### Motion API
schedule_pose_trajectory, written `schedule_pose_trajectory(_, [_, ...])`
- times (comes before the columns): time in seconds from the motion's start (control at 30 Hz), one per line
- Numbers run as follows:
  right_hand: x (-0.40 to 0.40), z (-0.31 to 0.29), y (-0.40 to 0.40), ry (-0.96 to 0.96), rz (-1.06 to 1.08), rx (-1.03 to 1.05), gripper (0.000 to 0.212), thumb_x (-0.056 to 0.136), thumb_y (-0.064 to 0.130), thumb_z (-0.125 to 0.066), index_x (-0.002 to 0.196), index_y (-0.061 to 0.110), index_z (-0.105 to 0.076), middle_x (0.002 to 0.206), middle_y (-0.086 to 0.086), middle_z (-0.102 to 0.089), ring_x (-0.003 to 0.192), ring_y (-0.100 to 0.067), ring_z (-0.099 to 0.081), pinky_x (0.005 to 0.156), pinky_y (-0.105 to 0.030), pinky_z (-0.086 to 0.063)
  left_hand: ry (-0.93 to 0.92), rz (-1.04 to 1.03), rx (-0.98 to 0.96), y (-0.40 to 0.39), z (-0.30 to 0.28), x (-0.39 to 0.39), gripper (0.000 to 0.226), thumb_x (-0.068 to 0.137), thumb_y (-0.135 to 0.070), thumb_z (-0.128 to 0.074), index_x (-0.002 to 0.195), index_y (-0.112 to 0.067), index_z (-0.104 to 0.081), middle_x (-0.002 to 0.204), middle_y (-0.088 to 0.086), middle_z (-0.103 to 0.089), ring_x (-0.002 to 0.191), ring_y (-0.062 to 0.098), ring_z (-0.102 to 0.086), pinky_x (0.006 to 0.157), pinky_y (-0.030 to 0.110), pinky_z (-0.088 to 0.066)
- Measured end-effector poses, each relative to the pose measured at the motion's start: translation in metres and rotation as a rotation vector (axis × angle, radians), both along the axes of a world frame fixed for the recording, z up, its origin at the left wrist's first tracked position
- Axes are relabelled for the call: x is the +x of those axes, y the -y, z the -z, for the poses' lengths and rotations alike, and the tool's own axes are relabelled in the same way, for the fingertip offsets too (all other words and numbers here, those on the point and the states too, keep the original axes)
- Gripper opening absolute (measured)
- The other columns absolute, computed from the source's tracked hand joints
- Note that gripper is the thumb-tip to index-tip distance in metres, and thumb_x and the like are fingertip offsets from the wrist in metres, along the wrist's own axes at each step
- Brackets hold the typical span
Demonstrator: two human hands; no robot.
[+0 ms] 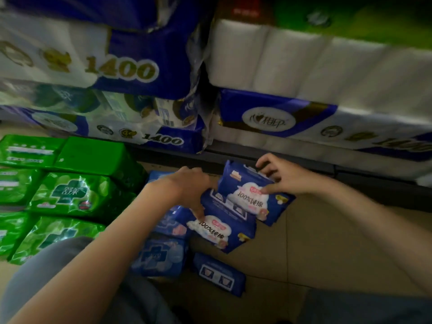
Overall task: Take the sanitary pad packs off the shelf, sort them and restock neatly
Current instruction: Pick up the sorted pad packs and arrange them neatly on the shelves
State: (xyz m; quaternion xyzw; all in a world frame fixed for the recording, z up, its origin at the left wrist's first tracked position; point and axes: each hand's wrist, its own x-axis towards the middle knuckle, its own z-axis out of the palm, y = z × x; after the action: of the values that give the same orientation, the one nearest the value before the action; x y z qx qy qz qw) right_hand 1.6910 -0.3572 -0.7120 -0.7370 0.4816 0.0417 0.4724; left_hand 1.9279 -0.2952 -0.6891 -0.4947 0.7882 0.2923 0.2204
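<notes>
Right hand pinching the upper blue pad pack, thumb on its face; left hand curled over the lower blue pack, fingertip pressing its label. Best squared edge to edge, labels one way, before stacking. More blue packs loose on the tan floor, green packs grouped left. Toilet-roll bundles crowding the shelf above.

Bare floor at 4 o'clock gives free room. Green packs block 9 o'clock, tissue bales w/ dark shelf edge block 12.
</notes>
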Motion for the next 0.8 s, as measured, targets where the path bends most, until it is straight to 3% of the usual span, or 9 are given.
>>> schedule_pose_trajectory(0.13, [-0.017, -0.092, 0.012, 0.094, -0.032, -0.154, 0.046, 0.077, 0.015, -0.075, 0.102, 0.037, -0.044, 0.115, 0.010, -0.054, 0.109, -0.012, -0.057, 0.087, -0.034, -0.053, -0.332, -0.091, -0.220, 0.001, -0.052, -0.003, 0.061, 0.069, -0.039, -0.080, 0.122, -0.025, -0.054, 0.116, -0.007, -0.056, 0.104, 0.012, -0.044, 0.089, 0.024, -0.035])
schedule_pose_trajectory(0.23, [-0.020, -0.173, 0.019, 0.067, -0.065, -0.383, 0.045, 0.074, 0.017, -0.077, 0.099, 0.035, -0.045, 0.112, 0.010, -0.056, 0.107, -0.010, -0.057, 0.093, -0.028, -0.047, -0.519, -0.108, -0.410, 0.009, -0.125, -0.013, 0.059, 0.064, -0.039, -0.082, 0.116, -0.025, -0.057, 0.098, -0.026, -0.049, 0.090, -0.003, -0.044, 0.081, 0.012, -0.035])
schedule_pose_trajectory(0.33, [-0.032, -0.264, 0.018, 0.171, -0.051, -0.567, 0.052, 0.063, 0.048, -0.078, 0.102, 0.038, -0.046, 0.104, 0.018, -0.060, 0.103, 0.004, -0.058, 0.088, -0.019, -0.049, -0.642, -0.106, -0.588, 0.017, -0.198, -0.014, 0.053, 0.060, -0.047, -0.081, 0.103, -0.042, -0.051, 0.087, -0.028, -0.052, 0.089, -0.012, -0.050, 0.079, 0.009, -0.040])
schedule_pose_trajectory(0.4, [-0.040, -0.318, 0.013, 0.289, -0.049, -0.715, 0.060, 0.049, 0.072, -0.074, 0.098, 0.048, -0.049, 0.102, 0.021, -0.062, 0.101, 0.005, -0.060, 0.085, -0.013, -0.049, -0.744, -0.105, -0.734, 0.020, -0.243, -0.010, 0.050, 0.054, -0.060, -0.076, 0.096, -0.048, -0.052, 0.094, -0.024, -0.058, 0.089, -0.012, -0.054, 0.077, 0.010, -0.044])
schedule_pose_trajectory(0.47, [-0.043, -0.365, 0.009, 0.391, -0.028, -0.882, 0.058, 0.045, 0.076, -0.073, 0.094, 0.054, -0.050, 0.101, 0.020, -0.064, 0.098, 0.002, -0.062, 0.084, -0.013, -0.049, -0.850, -0.095, -0.858, 0.023, -0.284, -0.006, 0.052, 0.053, -0.063, -0.072, 0.099, -0.044, -0.057, 0.100, -0.024, -0.061, 0.088, -0.007, -0.059, 0.078, 0.018, -0.049])
schedule_pose_trajectory(0.57, [-0.028, -0.419, 0.015, 0.505, -0.028, -1.194, 0.052, 0.057, 0.070, -0.072, 0.099, 0.049, -0.048, 0.097, 0.016, -0.062, 0.093, 0.000, -0.062, 0.080, -0.014, -0.050, -0.921, -0.033, -1.022, 0.027, -0.337, 0.001, 0.053, 0.056, -0.055, -0.075, 0.103, -0.035, -0.060, 0.099, -0.014, -0.067, 0.087, -0.006, -0.062, 0.077, 0.019, -0.052])
schedule_pose_trajectory(0.63, [-0.007, -0.443, 0.032, 0.537, -0.014, -1.348, 0.050, 0.067, 0.046, -0.075, 0.105, 0.031, -0.048, 0.100, 0.008, -0.058, 0.090, -0.003, -0.060, 0.078, -0.017, -0.049, -0.903, -0.012, -1.086, 0.030, -0.366, 0.010, 0.051, 0.055, -0.054, -0.075, 0.100, -0.038, -0.059, 0.100, -0.016, -0.066, 0.083, -0.008, -0.061, 0.073, 0.012, -0.050])
schedule_pose_trajectory(0.73, [0.036, -0.453, 0.069, 0.414, 0.010, -1.508, 0.043, 0.074, 0.016, -0.074, 0.110, 0.010, -0.051, 0.099, -0.001, -0.057, 0.088, -0.014, -0.054, 0.075, -0.020, -0.038, -0.747, -0.024, -1.209, 0.039, -0.392, 0.030, 0.049, 0.053, -0.062, -0.068, 0.097, -0.046, -0.054, 0.098, -0.030, -0.060, 0.084, -0.010, -0.058, 0.073, 0.006, -0.044])
schedule_pose_trajectory(0.8, [0.058, -0.445, 0.100, 0.303, 0.014, -1.534, 0.039, 0.077, 0.010, -0.071, 0.111, 0.008, -0.053, 0.103, -0.008, -0.058, 0.095, -0.022, -0.055, 0.074, -0.022, -0.032, -0.609, -0.006, -1.298, 0.046, -0.401, 0.046, 0.050, 0.053, -0.065, -0.062, 0.098, -0.046, -0.051, 0.098, -0.042, -0.052, 0.091, -0.011, -0.049, 0.077, 0.001, -0.036])
